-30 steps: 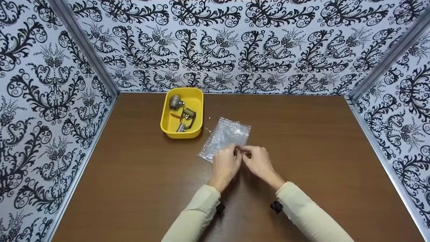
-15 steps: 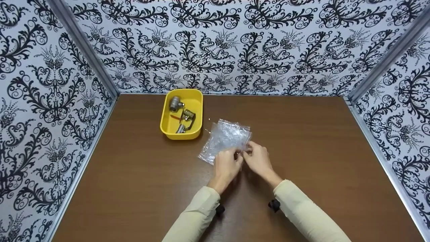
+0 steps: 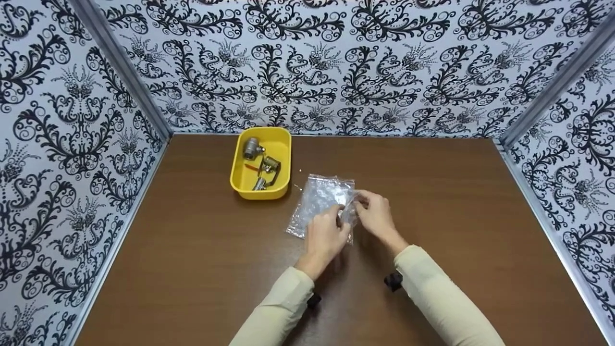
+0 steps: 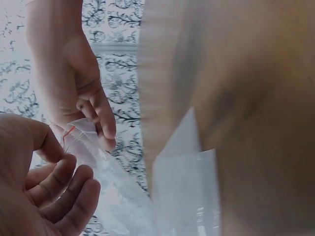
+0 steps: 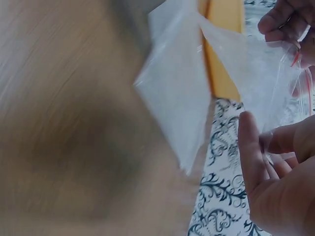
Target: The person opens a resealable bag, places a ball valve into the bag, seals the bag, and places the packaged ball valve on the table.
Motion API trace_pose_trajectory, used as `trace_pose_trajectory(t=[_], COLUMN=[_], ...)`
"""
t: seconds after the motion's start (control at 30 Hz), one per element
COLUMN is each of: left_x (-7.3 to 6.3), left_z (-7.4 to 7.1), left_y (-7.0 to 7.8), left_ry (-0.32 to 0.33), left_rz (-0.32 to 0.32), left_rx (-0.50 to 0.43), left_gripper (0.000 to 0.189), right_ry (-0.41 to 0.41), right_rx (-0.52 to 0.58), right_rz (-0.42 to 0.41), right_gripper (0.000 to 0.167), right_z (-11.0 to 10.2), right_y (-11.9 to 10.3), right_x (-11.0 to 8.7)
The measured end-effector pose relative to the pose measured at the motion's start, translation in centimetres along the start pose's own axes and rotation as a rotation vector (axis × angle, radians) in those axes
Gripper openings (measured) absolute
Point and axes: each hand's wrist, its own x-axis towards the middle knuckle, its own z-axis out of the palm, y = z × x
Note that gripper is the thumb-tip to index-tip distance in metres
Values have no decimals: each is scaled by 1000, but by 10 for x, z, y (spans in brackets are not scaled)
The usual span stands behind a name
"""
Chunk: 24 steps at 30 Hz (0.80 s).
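Between the two hands is a thin clear zip bag (image 4: 118,189) with a red line along its mouth. My left hand (image 3: 325,236) pinches the bag's mouth edge between thumb and forefinger, its other fingers curled. On the opposite side my right hand (image 3: 377,216) grips the bag with thumb and fingers, as the right wrist view shows. The held bag (image 5: 268,78) looks flat, and I see nothing inside it. Below the hands, more clear plastic bags (image 3: 314,194) lie overlapping on the brown table; how many is hard to tell.
A yellow tub (image 3: 262,194) stands at the back left. Inside lie metal valve-like fittings, including a grey one (image 3: 251,148) and a brass-coloured one (image 3: 270,164). Tiny white specks dot the table (image 3: 432,202) beside the tub. Patterned walls (image 3: 307,67) surround the table.
My right hand has moved slightly up and away from the left, and the held bag now shows stretched between them. The bags beneath have shifted a little. The tub stays put.
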Motion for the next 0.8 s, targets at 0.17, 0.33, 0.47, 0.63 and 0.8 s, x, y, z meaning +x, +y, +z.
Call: trace_pose_trajectory(t=[0.17, 0.33, 0.47, 0.63, 0.8], left_x=[-2, -8, -12, -16, -19], left_z=[-19, -28, -26, -25, -31], left_y=[5, 1, -11, -25, -31], left_ry=[24, -29, -69, -102, -69], left_rz=[-4, -36, -83, -111, -86], left_rx=[1, 15, 75, 164, 223], left_gripper=[39, 46, 47, 45, 35], right_ry=[-119, -238, -326, -382, -418], right_rx=[71, 58, 36, 0, -25], right_rz=[-1, -20, -45, -64, -128], right_gripper=[22, 22, 25, 27, 27], right_z=[0, 5, 13, 22, 27], right_y=[-16, -22, -22, -21, -21], right_x=[-4, -10, -15, -19, -18])
